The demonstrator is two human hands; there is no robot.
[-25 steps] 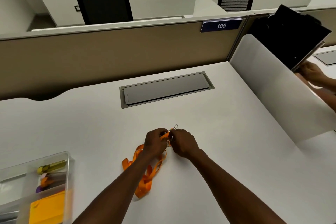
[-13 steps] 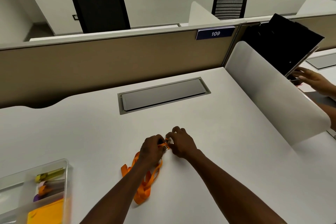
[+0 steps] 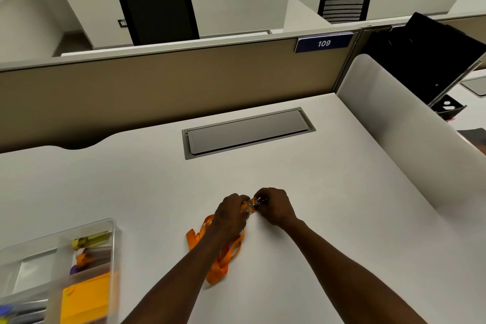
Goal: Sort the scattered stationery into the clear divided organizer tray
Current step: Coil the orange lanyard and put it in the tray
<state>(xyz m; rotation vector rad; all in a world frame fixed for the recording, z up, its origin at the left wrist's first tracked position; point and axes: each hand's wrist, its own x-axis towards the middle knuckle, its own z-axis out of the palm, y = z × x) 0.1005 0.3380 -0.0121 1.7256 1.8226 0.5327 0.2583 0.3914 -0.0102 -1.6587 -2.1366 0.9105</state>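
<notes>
Working at the middle of the desk (image 3: 328, 218), both hands meet over the metal clip end of an orange lanyard (image 3: 223, 258). The left hand (image 3: 230, 214) curls around the strap just behind the clip, and the right hand (image 3: 274, 205) pinches the clip (image 3: 252, 205) itself. The strap's loops trail loose toward the near edge, partly under the left forearm. The clear organizer tray (image 3: 113, 226) sits well apart at the near left, with yellow and orange items already inside. Lifted as it lies, the slack loops could drag, snag or spill over a divider. The clip's exact shape is hidden between the fingers, and the tray is blurred and cut off, so its compartments are hard to read.
</notes>
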